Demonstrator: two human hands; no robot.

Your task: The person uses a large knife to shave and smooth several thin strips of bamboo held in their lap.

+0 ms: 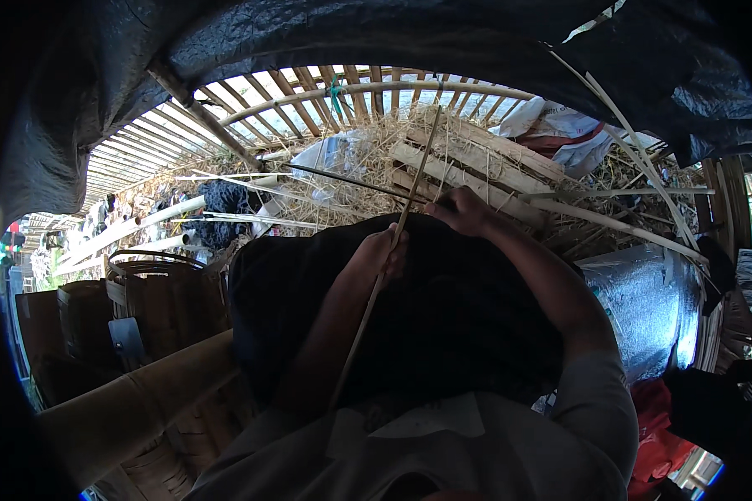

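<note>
My left hand [384, 252] is closed round a long, thin bamboo strip [365, 321]. The strip slants from near my chest, over my dark-clothed lap, up to the straw beyond. My right hand [463, 210] is closed at the end of a long, narrow, dark blade, which looks like a knife [347, 179]; its handle is hidden in the fingers. Pointing left, the blade crosses the strip just beyond my left hand. Whether its edge bites into the strip cannot be made out.
Straw and shavings [376, 159] cover the ground ahead, with split bamboo pieces [485, 171] among them. A thick bamboo pole [142, 405] and woven baskets [163, 288] stand at the left. A silvery wrapped bundle [643, 305] is at the right. Dark sheeting [309, 37] hangs overhead.
</note>
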